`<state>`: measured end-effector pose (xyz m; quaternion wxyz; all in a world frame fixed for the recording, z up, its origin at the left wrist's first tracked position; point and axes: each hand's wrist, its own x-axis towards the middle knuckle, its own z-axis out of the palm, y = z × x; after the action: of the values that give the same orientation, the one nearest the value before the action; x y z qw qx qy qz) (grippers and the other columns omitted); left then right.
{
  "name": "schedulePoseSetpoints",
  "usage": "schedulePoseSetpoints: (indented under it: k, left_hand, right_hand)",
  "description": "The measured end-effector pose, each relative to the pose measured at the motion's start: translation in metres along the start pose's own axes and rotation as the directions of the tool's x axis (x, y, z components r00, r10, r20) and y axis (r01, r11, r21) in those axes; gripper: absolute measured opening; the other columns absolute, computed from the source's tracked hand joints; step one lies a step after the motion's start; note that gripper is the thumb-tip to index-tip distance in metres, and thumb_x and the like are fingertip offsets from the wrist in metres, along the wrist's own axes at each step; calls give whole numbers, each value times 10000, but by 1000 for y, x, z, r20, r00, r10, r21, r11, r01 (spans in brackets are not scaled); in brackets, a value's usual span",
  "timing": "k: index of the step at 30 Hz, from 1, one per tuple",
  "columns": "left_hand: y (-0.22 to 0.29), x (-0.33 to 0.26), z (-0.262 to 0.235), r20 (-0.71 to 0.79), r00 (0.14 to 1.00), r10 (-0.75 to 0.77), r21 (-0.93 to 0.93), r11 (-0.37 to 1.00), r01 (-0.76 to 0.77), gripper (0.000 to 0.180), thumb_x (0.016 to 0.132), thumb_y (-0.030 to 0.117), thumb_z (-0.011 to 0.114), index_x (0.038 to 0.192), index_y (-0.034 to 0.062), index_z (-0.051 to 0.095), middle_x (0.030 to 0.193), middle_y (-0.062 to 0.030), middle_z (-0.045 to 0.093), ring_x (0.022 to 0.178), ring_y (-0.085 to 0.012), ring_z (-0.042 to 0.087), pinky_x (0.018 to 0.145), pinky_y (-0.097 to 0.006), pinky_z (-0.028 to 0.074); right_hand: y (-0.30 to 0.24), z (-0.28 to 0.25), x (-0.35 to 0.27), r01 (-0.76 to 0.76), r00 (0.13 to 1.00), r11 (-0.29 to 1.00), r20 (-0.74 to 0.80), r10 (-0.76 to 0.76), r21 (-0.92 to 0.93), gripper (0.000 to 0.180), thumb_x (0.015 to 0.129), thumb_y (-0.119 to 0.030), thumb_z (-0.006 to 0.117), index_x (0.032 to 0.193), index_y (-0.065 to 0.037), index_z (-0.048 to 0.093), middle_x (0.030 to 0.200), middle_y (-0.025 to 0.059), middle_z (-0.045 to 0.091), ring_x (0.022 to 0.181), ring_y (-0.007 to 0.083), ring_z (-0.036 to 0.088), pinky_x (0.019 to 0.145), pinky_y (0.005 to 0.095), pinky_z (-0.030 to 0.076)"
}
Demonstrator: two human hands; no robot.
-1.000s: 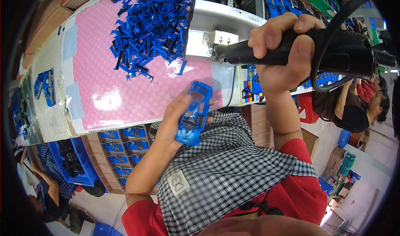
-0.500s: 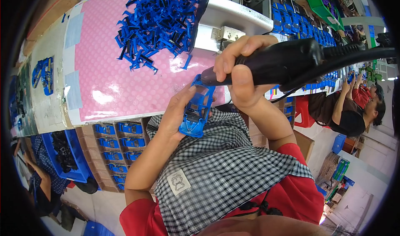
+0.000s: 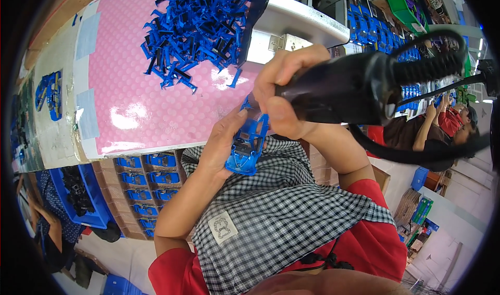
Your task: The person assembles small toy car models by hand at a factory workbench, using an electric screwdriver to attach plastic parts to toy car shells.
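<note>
Blue toy car (image 3: 246,152): held in the air at the counter's near edge, right of the middle of that edge, tilted, not resting on anything visible. Left hand (image 3: 216,141) pinches it by the sides, thumb along the near flank, other fingers mostly hidden behind it. Right hand (image 3: 289,89) is wrapped round the front of a black power tool (image 3: 338,89), thumb and fingers closed on it; the tool points at the car's far end. Tip covered by the fingers, so contact cannot be confirmed. Progress, judged: this piece appears mid-operation, neither finished nor set down; whether anything is fastened cannot be told. On the pink mat (image 3: 172,120), toward the counter's far edge, a large heap of small blue parts (image 3: 195,34) lies loose, one stray part (image 3: 235,79) just beside it; these look unused. Right of the heap, a metal machine (image 3: 307,19). Below the near edge, a divided box (image 3: 110,191) carries more blue cars (image 3: 165,177) in its compartments; finished or waiting, cannot tell.
</note>
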<state>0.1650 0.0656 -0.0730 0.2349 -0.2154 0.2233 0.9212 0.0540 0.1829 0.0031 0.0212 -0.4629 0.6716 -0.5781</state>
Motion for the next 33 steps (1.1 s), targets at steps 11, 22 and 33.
schedulePoseSetpoints:
  k: [11,22,33]
  left_hand:
    - [-1,1,10,-52,998,29,13,1000,-29,415,946,295,520,1236,-1,495,917,-88,636,703,-153,633,615,-288,564]
    - [-9,2,0,-91,991,103,126,988,-91,437,939,371,499,1193,16,511,964,-159,652,675,-193,650,584,-283,548]
    - [-5,1,9,-75,997,35,26,999,-33,446,959,296,494,1308,24,443,1066,-118,619,870,-184,645,670,-315,571]
  right_hand:
    - [27,-6,2,-21,998,875,62,-11,483,492,749,-259,763,977,-66,372,680,73,510,517,94,486,463,218,431]
    - [-40,-30,-11,95,963,987,-263,-57,131,440,803,-442,689,1003,-138,442,729,75,522,565,194,523,584,363,465]
    - [-21,-43,4,-38,891,982,-439,118,187,336,928,-375,516,1042,-87,387,710,79,484,502,147,482,535,323,458]
